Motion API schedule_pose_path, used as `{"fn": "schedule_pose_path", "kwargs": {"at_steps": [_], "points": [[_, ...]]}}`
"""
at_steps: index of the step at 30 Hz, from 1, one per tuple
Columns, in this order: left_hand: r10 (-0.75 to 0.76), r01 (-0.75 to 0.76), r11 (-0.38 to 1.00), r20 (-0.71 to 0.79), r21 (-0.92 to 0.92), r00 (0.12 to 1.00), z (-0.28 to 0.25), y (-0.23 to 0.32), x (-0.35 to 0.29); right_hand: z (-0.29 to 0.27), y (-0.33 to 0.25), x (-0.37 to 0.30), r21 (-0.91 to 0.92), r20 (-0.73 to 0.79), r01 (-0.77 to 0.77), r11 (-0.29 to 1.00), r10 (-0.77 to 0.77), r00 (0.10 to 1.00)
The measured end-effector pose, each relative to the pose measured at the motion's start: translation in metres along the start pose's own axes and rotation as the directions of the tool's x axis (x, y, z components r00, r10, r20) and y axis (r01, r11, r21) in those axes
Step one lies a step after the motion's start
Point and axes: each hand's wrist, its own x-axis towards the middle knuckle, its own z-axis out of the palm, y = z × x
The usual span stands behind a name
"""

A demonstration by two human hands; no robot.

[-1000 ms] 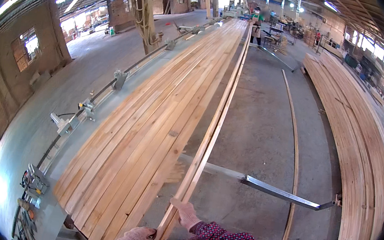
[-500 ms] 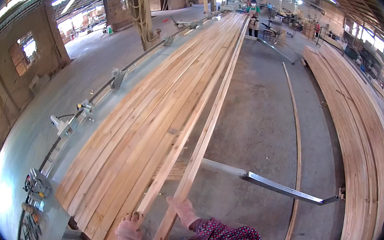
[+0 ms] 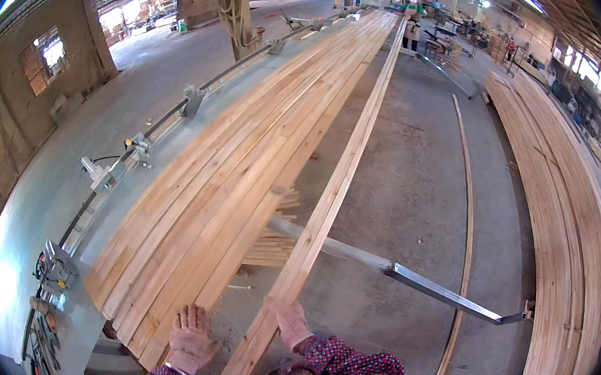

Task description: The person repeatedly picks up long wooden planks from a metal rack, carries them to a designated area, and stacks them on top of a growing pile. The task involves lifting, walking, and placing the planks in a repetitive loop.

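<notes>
Long wooden boards (image 3: 195, 198) lie side by side on a metal-edged bench, running away from me. My left hand (image 3: 192, 340), in a pale glove, is spread flat at the near end of the rightmost board, with nothing gripped. A separate long, narrow wooden board (image 3: 327, 213) runs to the right of them, across a gap. My right hand (image 3: 288, 322), also gloved, is closed around the right edge of this board near its close end; its fingertips show on top.
A metal support arm (image 3: 443, 299) crosses beneath the separate board. A thin wooden strip (image 3: 467, 206) and a stack of boards (image 3: 540, 230) lie to the right. Clamps (image 3: 58, 267) line the bench's left side. A person (image 3: 412, 22) stands at the far end.
My left hand has opened from its hold on a board and shifted slightly left. That board now lies against the others, and the gap to my right hand's board has widened.
</notes>
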Motion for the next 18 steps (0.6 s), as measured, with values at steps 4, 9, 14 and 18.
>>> {"fn": "schedule_pose_path", "kwargs": {"at_steps": [4,9,14,18], "points": [[-0.069,0.07,0.997,0.034,-0.04,0.997,0.105,-0.04,0.006,0.012,0.007,0.005,-0.041,0.015,-0.072,0.997,0.073,0.997],[0.028,0.225,0.532,0.282,-0.816,0.959,0.093,-0.03,0.011,0.009,-0.006,-0.005,0.058,0.024,-0.016,0.998,0.014,1.0],[0.219,0.086,0.409,0.19,-0.908,0.957,0.018,0.014,-0.005,0.01,-0.015,-0.013,-0.058,-0.08,0.036,0.998,-0.041,0.996],[0.25,0.005,0.529,0.162,-0.849,0.955,0.027,0.006,-0.003,0.009,-0.01,-0.005,0.0,-0.078,-0.033,0.999,0.033,0.996]]}}
